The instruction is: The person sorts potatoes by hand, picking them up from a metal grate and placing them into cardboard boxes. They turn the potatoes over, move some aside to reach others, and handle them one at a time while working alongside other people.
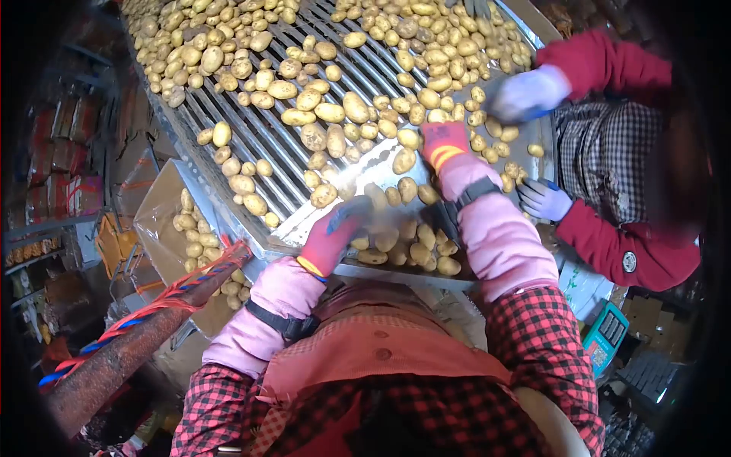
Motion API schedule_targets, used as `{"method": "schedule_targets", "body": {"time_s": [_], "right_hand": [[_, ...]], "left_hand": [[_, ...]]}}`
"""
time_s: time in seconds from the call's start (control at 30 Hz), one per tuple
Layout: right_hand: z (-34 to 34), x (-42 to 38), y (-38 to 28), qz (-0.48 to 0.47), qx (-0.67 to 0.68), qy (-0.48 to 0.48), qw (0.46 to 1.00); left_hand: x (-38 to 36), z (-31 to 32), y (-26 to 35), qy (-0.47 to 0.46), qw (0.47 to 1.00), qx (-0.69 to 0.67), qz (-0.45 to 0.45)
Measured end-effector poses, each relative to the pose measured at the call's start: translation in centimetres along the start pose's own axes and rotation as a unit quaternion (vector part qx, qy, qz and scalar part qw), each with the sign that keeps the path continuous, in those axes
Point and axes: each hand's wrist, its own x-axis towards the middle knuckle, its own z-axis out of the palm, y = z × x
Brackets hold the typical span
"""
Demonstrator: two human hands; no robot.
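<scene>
My left hand [333, 238], in a red glove with dark fingers, is over the near edge of the metal sorting table [293, 228]. Its fingertips are smeared by motion beside blurred potatoes, so a hold cannot be made out. My right hand [446, 145], in a red glove with a yellow-striped cuff, reaches in among the potatoes; its fingers are hidden under the back of the hand. A potato [403, 161] lies just left of it on the bare metal plate. Several potatoes [422, 255] are gathered at the near edge, between my forearms.
Many potatoes [449, 53] cover the far bars. At right, a co-worker's gloved hands [529, 93] are at the table's side. A plastic-lined box [164, 202] with potatoes stands at left. A rusty pole [145, 335] wound with red-blue cord juts in at lower left.
</scene>
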Motion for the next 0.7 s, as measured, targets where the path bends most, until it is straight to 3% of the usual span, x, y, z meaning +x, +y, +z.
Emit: {"method": "schedule_targets", "body": {"time_s": [0.07, 0.1, 0.13, 0.17, 0.2, 0.27, 0.33, 0.4, 0.47, 0.5, 0.57, 0.7], "right_hand": [[-1.6, -3.4, -0.5, -0.002, 0.093, 0.063, 0.994], [-0.6, -5.4, -1.2, -0.066, 0.138, 0.131, 0.98], [-1.4, -7.0, -2.3, -0.159, 0.295, -0.004, 0.942], [-2.3, -8.4, -4.0, -0.196, 0.363, 0.015, 0.911], [-3.3, -8.9, -5.1, -0.23, 0.43, 0.038, 0.872], [-4.7, -3.9, -4.3, -0.094, 0.461, 0.057, 0.881], [-3.7, 2.9, -3.6, -0.106, 0.302, 0.185, 0.929], [-4.8, 7.0, -5.0, -0.103, 0.164, 0.017, 0.981], [-6.5, 8.4, -7.2, -0.078, 0.055, -0.076, 0.993], [-6.0, 9.0, -7.8, -0.076, 0.039, -0.072, 0.994], [-5.4, 9.4, -8.2, -0.077, 0.032, -0.07, 0.994], [-5.0, 8.3, -7.3, -0.028, 0.08, -0.08, 0.993]], "left_hand": [[0.9, 0.1, 0.4, -0.001, 0.978, -0.191, -0.087], [1.0, 0.8, 2.1, 0.024, 0.953, -0.269, -0.138], [0.7, 1.2, 2.7, 0.048, 0.917, -0.346, -0.191], [1.0, 0.1, 0.2, -0.03, 0.913, -0.382, -0.138], [1.2, -0.1, -0.3, -0.01, 0.918, -0.373, -0.134], [1.1, -0.3, -0.9, 0.035, 0.928, -0.348, -0.128], [0.1, -1.5, -0.5, 0.023, 0.945, -0.291, -0.148], [-0.6, -2.2, -0.3, 0.038, 0.953, -0.23, -0.196], [-1.3, -1.2, 0.8, 0.076, 0.958, -0.225, -0.157], [-1.7, -0.8, 1.1, 0.096, 0.96, -0.224, -0.137], [-2.1, -1.0, 1.0, 0.062, 0.996, -0.03, -0.061], [-1.5, -2.3, -0.1, 0.002, 0.978, 0.2, 0.061]]}}
